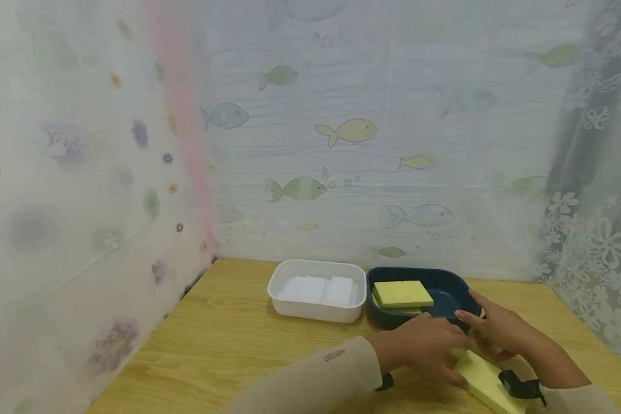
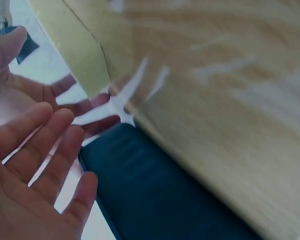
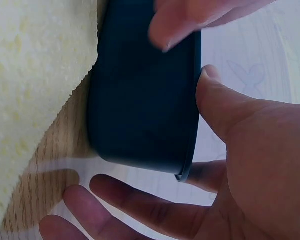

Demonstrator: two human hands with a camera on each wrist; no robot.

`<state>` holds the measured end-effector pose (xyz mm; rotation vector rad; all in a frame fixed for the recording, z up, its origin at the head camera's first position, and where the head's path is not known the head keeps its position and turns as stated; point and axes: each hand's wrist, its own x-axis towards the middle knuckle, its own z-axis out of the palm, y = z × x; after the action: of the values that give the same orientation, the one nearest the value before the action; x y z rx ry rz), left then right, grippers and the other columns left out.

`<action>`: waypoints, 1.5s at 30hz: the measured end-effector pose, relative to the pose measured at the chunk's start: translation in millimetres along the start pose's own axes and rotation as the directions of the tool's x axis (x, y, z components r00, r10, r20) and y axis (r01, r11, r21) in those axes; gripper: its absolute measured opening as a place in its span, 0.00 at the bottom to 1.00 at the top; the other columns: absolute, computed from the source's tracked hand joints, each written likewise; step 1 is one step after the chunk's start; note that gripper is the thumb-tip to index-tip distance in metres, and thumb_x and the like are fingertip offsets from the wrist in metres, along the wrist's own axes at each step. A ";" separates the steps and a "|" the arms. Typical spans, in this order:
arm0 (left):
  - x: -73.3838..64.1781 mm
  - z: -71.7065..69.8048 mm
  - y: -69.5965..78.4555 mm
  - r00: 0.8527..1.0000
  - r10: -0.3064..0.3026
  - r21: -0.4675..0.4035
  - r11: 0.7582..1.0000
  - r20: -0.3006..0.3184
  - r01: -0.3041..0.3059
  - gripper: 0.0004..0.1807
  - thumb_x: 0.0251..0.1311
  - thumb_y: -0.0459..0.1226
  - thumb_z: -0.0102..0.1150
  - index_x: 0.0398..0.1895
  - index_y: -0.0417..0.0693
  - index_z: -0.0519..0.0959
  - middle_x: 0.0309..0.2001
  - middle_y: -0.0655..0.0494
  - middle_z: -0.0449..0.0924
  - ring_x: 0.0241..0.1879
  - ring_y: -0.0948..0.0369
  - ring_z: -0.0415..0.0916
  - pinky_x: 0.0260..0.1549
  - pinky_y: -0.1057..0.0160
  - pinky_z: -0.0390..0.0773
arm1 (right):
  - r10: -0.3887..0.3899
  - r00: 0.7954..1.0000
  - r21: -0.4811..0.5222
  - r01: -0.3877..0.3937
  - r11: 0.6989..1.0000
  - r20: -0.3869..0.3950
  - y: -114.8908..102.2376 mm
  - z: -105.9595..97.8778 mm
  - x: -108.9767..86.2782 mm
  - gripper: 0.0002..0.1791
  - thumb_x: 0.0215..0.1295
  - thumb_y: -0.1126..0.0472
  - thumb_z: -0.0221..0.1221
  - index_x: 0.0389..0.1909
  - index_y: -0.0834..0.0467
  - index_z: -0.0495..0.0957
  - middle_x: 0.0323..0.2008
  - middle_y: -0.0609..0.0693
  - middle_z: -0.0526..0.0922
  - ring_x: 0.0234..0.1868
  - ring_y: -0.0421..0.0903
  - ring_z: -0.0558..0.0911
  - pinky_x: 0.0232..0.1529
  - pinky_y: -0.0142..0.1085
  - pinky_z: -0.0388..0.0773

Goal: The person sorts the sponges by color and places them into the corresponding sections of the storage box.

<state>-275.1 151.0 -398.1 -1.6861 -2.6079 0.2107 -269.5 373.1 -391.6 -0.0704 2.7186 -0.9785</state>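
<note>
A dark blue container [image 1: 448,282] holds stacked yellow sponges [image 1: 403,294] at its left end. My left hand [image 1: 426,348] reaches across its near side; in the left wrist view its fingers are straight and spread, with nothing in them. At the container's right end is my right hand [image 1: 512,333]; the right wrist view shows its thumb [image 3: 210,92] right at the rim and the other fingers extended around the corner. Another yellow sponge [image 1: 483,379] lies in front of the container, below both hands, close beside the container wall [image 3: 145,90] in the right wrist view.
A white container [image 1: 315,311] with several white blocks [image 1: 318,288] stands directly left of the blue one. The wooden table [image 1: 227,328] ends against a fish-printed curtain [image 1: 341,172] behind, with a flowered sheet [image 1: 83,172] along the left side.
</note>
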 end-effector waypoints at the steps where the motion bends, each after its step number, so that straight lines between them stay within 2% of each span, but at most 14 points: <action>1: 1.2 0.3 2.5 1.000 0.015 -0.014 1.000 0.020 -0.015 0.39 0.61 0.70 0.59 0.75 0.76 0.66 0.71 0.82 0.66 0.67 0.79 0.64 0.60 0.68 0.68 | -0.004 1.000 -0.001 0.004 1.000 0.002 0.4 0.3 0.2 0.58 0.75 0.32 0.52 0.83 0.62 0.29 0.60 0.78 0.69 0.40 0.51 0.85 0.26 0.48 0.84; 6: 3.7 3.6 9.3 0.996 0.076 -0.020 0.997 0.045 -0.075 0.35 0.64 0.67 0.59 0.74 0.78 0.68 0.72 0.84 0.64 0.67 0.82 0.62 0.57 0.72 0.65 | -0.012 1.000 -0.012 0.012 1.000 -0.003 0.9 2.0 1.4 0.57 0.76 0.33 0.51 0.83 0.63 0.30 0.59 0.78 0.71 0.39 0.51 0.85 0.26 0.47 0.84; 12: 3.1 7.7 8.1 0.995 0.096 0.008 0.995 0.038 -0.097 0.26 0.65 0.63 0.62 0.66 0.78 0.76 0.67 0.84 0.71 0.61 0.81 0.67 0.48 0.75 0.64 | -0.008 1.000 -0.027 0.008 1.000 -0.015 0.3 2.8 1.6 0.59 0.74 0.31 0.52 0.82 0.63 0.30 0.59 0.78 0.71 0.39 0.51 0.86 0.24 0.47 0.84; 18: -0.9 9.0 4.0 0.996 0.081 0.046 0.995 0.034 -0.083 0.23 0.65 0.63 0.63 0.63 0.81 0.78 0.66 0.85 0.71 0.61 0.80 0.67 0.48 0.74 0.66 | 0.004 1.000 -0.017 -0.004 1.000 -0.011 -0.4 0.0 1.9 0.60 0.74 0.31 0.52 0.82 0.63 0.29 0.59 0.77 0.72 0.40 0.52 0.86 0.26 0.48 0.85; 27: -11.5 7.9 0.2 0.997 0.064 0.055 0.996 0.054 -0.067 0.22 0.64 0.63 0.63 0.62 0.82 0.79 0.62 0.84 0.73 0.59 0.82 0.68 0.50 0.73 0.66 | 0.011 1.000 -0.020 -0.011 1.000 -0.015 0.0 0.8 3.9 0.60 0.74 0.30 0.52 0.83 0.62 0.29 0.57 0.73 0.74 0.41 0.51 0.86 0.26 0.48 0.85; 31: -15.1 6.5 -1.7 0.996 0.075 0.029 0.997 0.051 -0.076 0.21 0.64 0.62 0.65 0.59 0.78 0.82 0.58 0.81 0.76 0.54 0.82 0.72 0.52 0.76 0.69 | 0.009 1.000 -0.014 -0.009 1.000 -0.013 0.7 1.5 3.6 0.59 0.74 0.31 0.52 0.83 0.62 0.29 0.56 0.73 0.74 0.41 0.52 0.86 0.26 0.48 0.84; 37: -16.6 8.8 -5.3 0.998 0.055 -0.002 0.999 0.035 -0.055 0.15 0.63 0.59 0.68 0.51 0.73 0.86 0.46 0.78 0.76 0.42 0.80 0.74 0.47 0.81 0.71 | -0.003 1.000 -0.015 0.003 1.000 -0.009 1.8 3.1 2.8 0.58 0.75 0.32 0.51 0.82 0.62 0.28 0.58 0.75 0.72 0.42 0.53 0.85 0.27 0.48 0.85; 40: -18.2 9.5 -8.8 0.999 0.036 -0.030 0.999 0.034 -0.035 0.14 0.62 0.59 0.70 0.48 0.73 0.87 0.43 0.77 0.76 0.40 0.80 0.73 0.46 0.81 0.72 | 0.000 1.000 -0.021 0.000 1.000 -0.010 1.4 2.8 2.8 0.58 0.75 0.32 0.51 0.83 0.62 0.28 0.58 0.74 0.73 0.42 0.53 0.85 0.27 0.48 0.84; 45: -25.0 7.0 -16.0 1.000 0.017 -0.077 0.997 0.026 -0.015 0.15 0.57 0.60 0.73 0.44 0.72 0.88 0.45 0.77 0.76 0.41 0.81 0.72 0.46 0.81 0.72 | -0.004 1.000 -0.039 0.004 0.999 -0.011 0.5 1.8 2.1 0.58 0.75 0.32 0.51 0.83 0.62 0.28 0.54 0.70 0.77 0.40 0.51 0.85 0.25 0.47 0.84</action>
<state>-280.0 121.1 -401.7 -1.7399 -2.6556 0.1364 -271.1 372.1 -393.7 -0.0777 2.7495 -0.9293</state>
